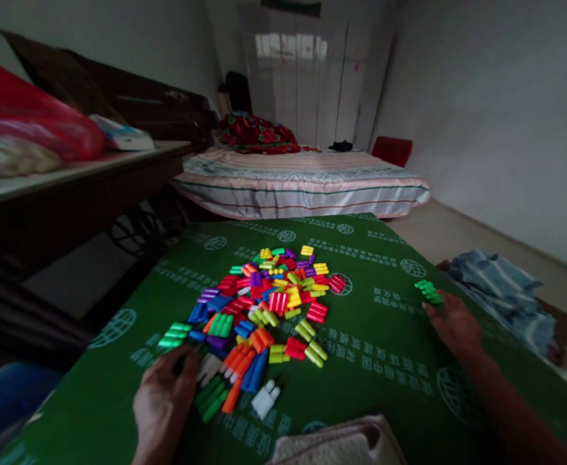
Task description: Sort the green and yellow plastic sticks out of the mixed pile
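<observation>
A heap of small colourful plastic toy blocks (268,303) with rounded pegs lies on the green board. At the heap's near left edge is my left hand (164,394), its fingers curled and closed; whatever they grip, if anything, is hidden. Just beyond its fingertips sits a light green block (174,334), and dark green blocks (210,399) lie to its right. Far over on the right, my right hand (454,325) has its fingertips closed on a green toy block (429,292), at or just above the board. A white block (266,399) lies near the front.
The green printed board (351,374) serves as the tabletop. Beige fabric (336,445) shows at its near edge. Blue striped cloth (499,300) lies to the right. A sewing-machine table (133,161) with a red bag (36,116) stands left, and a bed (303,181) is behind.
</observation>
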The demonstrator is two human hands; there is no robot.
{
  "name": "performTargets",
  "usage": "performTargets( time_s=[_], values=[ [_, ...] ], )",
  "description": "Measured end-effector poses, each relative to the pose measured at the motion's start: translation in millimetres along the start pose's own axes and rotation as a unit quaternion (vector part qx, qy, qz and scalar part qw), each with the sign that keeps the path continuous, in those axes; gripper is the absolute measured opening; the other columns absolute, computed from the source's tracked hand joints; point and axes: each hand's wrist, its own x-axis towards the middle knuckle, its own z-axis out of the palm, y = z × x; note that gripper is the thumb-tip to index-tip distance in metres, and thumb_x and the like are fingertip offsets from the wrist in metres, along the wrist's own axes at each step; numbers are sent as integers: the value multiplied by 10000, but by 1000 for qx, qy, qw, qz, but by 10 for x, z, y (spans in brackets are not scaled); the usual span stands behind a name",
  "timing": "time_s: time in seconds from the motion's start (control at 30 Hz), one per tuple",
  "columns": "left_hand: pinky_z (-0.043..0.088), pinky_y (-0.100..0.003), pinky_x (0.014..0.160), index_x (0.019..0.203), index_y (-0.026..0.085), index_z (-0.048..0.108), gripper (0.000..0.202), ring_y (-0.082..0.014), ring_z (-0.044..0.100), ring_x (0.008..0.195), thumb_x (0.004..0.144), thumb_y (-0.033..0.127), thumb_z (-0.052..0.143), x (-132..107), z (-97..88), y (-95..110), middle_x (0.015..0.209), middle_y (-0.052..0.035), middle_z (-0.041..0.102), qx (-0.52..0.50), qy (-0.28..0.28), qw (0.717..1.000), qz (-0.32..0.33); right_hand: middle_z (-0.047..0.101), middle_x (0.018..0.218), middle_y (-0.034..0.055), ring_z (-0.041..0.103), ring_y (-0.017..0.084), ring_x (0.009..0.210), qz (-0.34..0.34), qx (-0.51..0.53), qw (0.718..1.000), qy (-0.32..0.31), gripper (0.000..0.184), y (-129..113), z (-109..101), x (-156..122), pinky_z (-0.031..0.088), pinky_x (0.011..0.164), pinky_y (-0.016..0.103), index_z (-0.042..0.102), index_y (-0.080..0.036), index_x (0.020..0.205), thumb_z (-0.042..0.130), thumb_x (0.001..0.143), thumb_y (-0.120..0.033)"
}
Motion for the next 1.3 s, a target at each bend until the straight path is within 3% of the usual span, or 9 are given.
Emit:
performTargets(
  time_s=[0.1, 0.2, 0.5, 0.6, 0.7, 0.9, 1.07, 1.17, 1.3],
  values=[
    [493, -338, 750, 890, 181, 717, 403, -277, 636, 940, 739, 440, 447, -45, 8, 17, 998, -96, 719, -28, -39, 998, -31, 657, 1138, 115, 630, 279, 980, -96, 43, 994, -26, 415, -342, 48, -220, 510, 774, 398, 633, -193, 1123, 435, 859, -445],
    [474, -379, 836, 897, 162, 709, 438, -300, 614, 991, 724, 454, 432, -84, 20, 38, 1015, -117, 703, -55, -45, 997, -37, 688, 1078, 64, 660, 219, 915, -214, 114, 968, -64, 314, -857, 36, -486, 519, 763, 335, 658, -232, 1062, 467, 874, -395],
    [462, -343, 807, 964, 171, 707, 465, -256, 630, 926, 763, 447, 390, -169, 67, -9, 970, -103, 703, -70, -46, 995, -54, 680, 946, 30, 617, 168, 913, -503, 234, 808, -197, 145, -2497, -483, -1266, 484, 798, 272, 630, -216, 967, 516, 887, -174],
    [463, -328, 790, 971, 173, 706, 453, -242, 633, 904, 777, 433, 388, -183, 74, -9, 949, -104, 701, -74, -39, 995, -61, 662, 895, 28, 601, 179, 891, -571, 217, 757, -233, 83, -2882, -574, -1524, 487, 779, 288, 605, -197, 904, 524, 886, -185],
    [459, -328, 793, 951, 170, 710, 426, -241, 633, 896, 795, 412, 396, -183, 72, 4, 946, -108, 703, -77, -38, 994, -66, 651, 923, 55, 591, 215, 912, -599, 171, 742, -248, 96, -3134, -576, -1789, 505, 770, 330, 600, -176, 937, 556, 869, -227],
    [456, -325, 802, 953, 180, 709, 337, -234, 632, 914, 837, 335, 433, -190, 64, 27, 952, -99, 708, -84, -49, 993, -66, 620, 1034, 183, 568, 289, 1014, -619, 36, 748, -239, 340, -3252, -552, -2130, 495, 875, 415, 594, -60, 1075, 610, 739, -108],
    [455, -324, 789, 949, 185, 708, 310, -237, 630, 913, 845, 319, 448, -192, 32, 59, 956, -100, 703, -72, -57, 994, -67, 655, 961, 136, 605, 250, 946, -584, 141, 746, -285, 254, -3157, -584, -2083, 509, 839, 389, 619, -113, 993, 535, 756, -83],
    [456, -299, 758, 938, 215, 708, 300, -222, 637, 889, 841, 343, 455, -188, 3, 78, 932, -69, 708, -66, -61, 994, -67, 693, 966, 83, 632, 197, 915, -464, 303, 759, -341, 287, -2960, -625, -1877, 516, 805, 326, 636, -166, 1037, 471, 810, -104],
    [447, -290, 700, 957, 204, 710, 354, -223, 638, 830, 827, 389, 438, -176, -25, 92, 888, -62, 707, -66, -67, 994, -64, 725, 942, 48, 646, 148, 716, -199, 457, 777, -384, 321, -2369, -634, -1377, 518, 606, 254, 662, -191, 1087, 507, 823, -285]
  ],
)
